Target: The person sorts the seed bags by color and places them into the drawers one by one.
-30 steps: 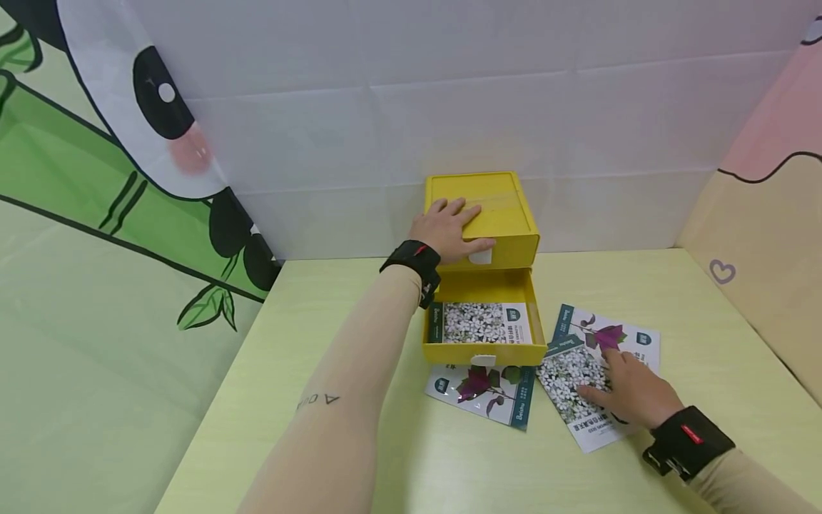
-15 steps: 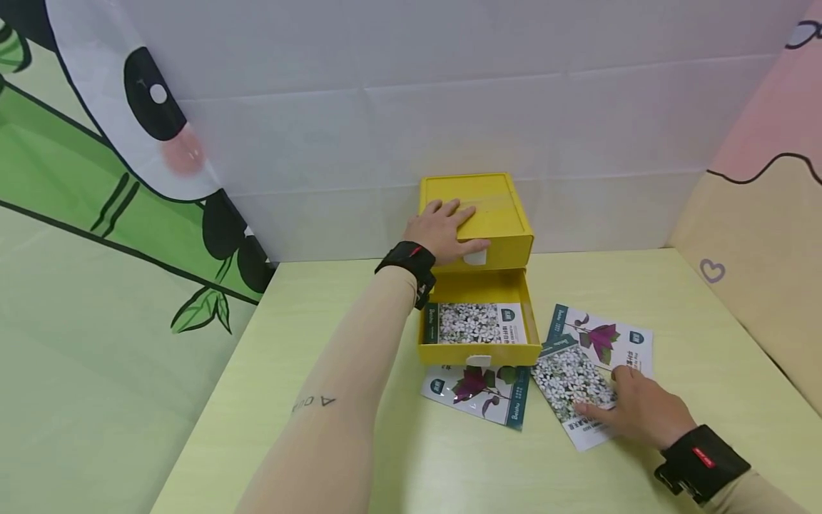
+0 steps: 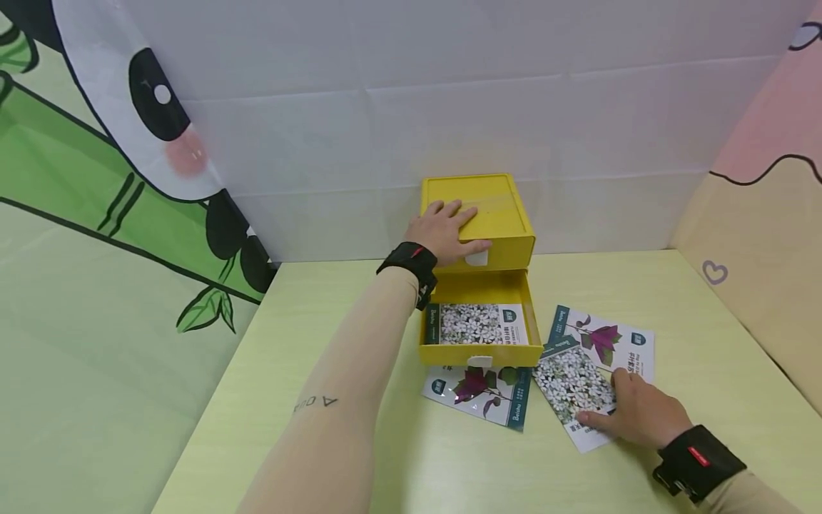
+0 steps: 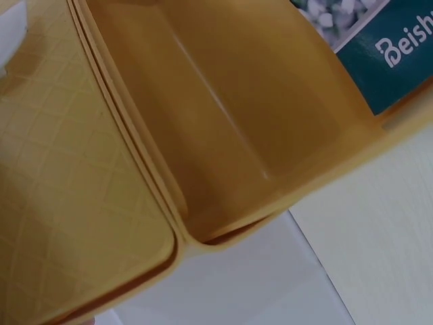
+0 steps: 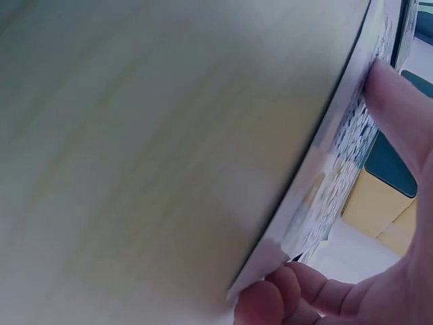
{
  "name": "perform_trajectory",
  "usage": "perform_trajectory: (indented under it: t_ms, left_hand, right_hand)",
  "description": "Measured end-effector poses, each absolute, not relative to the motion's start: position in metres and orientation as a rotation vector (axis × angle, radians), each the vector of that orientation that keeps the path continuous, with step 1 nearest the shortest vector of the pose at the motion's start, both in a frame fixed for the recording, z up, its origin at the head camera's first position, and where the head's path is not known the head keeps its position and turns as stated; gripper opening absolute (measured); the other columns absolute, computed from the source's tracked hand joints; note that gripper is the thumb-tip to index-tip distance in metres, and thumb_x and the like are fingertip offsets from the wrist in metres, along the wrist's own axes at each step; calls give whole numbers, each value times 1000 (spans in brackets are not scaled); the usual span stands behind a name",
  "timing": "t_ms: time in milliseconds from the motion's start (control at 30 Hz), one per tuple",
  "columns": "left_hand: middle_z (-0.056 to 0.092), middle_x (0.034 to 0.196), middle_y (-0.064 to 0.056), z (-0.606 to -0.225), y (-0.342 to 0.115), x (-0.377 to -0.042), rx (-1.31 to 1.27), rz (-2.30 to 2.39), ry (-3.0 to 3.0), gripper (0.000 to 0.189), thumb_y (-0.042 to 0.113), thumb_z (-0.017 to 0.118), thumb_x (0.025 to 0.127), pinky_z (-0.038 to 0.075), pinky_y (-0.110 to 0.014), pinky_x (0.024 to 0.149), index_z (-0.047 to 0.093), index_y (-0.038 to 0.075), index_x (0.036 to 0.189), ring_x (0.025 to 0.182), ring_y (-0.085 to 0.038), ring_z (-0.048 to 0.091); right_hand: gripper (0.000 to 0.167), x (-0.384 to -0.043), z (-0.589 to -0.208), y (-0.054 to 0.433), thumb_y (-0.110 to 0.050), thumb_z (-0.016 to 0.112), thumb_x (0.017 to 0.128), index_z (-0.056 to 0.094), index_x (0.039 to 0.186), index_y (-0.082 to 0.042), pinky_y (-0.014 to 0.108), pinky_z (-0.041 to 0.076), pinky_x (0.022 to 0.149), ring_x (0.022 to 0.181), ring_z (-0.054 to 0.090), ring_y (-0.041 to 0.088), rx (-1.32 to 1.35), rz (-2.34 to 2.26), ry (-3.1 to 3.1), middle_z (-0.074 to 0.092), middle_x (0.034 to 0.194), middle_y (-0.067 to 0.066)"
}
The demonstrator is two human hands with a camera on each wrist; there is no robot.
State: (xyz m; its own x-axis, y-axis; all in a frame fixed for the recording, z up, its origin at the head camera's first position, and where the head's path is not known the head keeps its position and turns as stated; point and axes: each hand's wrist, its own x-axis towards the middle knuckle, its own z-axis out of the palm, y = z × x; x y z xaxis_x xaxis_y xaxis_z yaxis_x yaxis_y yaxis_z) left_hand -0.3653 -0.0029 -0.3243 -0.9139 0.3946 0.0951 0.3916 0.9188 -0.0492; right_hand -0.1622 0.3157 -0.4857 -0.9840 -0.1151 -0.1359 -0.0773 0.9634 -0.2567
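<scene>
My left hand [image 3: 443, 232] rests on top of a yellow drawer box [image 3: 491, 203], fingers spread, thumb along the upper front by a white tab. Below it, the yellow drawer [image 3: 481, 355] stands pulled out. A white-flower seed packet [image 3: 472, 323] lies inside. My right hand [image 3: 645, 412] grips a second white-flower seed packet [image 3: 571, 382] near its lower end, thumb on one side and fingers curled at the opposite edge. In the right wrist view this packet [image 5: 308, 217] lies along the tabletop. It overlaps a purple-flower packet [image 3: 604, 335].
Another purple-flower packet [image 3: 481, 396] lies partly under the front of the drawer. The pale wood-grain table [image 3: 321, 307] ends at a white backdrop [image 3: 308, 143] close behind the box. Cartoon-printed cloth hangs at both sides.
My right hand has slid down and slightly right over the white-flower packet toward its lower end, fingers closing at its edges. My left hand has stayed on the box.
</scene>
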Motion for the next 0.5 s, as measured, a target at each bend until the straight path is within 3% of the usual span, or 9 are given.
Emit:
perform_trajectory:
  t_ms: [300, 500]
  left_hand:
    - [20, 159, 4, -329, -1, -371, -618, 41, -2976, 88, 86, 31, 79, 30, -55, 108, 18, 40, 153, 144, -27, 18]
    - [20, 159, 4, -329, -1, -371, -615, 42, -2975, 88, 86, 31, 79, 30, -55, 108, 19, 40, 153, 144, -27, 18]
  right_hand:
    - [100, -163, -485, 316, -78, 70, 59, 48, 101, 10, 33, 38, 51, 64, 48, 23, -147, -381, 2969, 45, 77, 9]
    - [106, -163, -484, 316, -79, 70, 59, 48, 107, 13, 33, 42, 50, 64, 47, 25, -149, -348, 2997, 46, 83, 16]
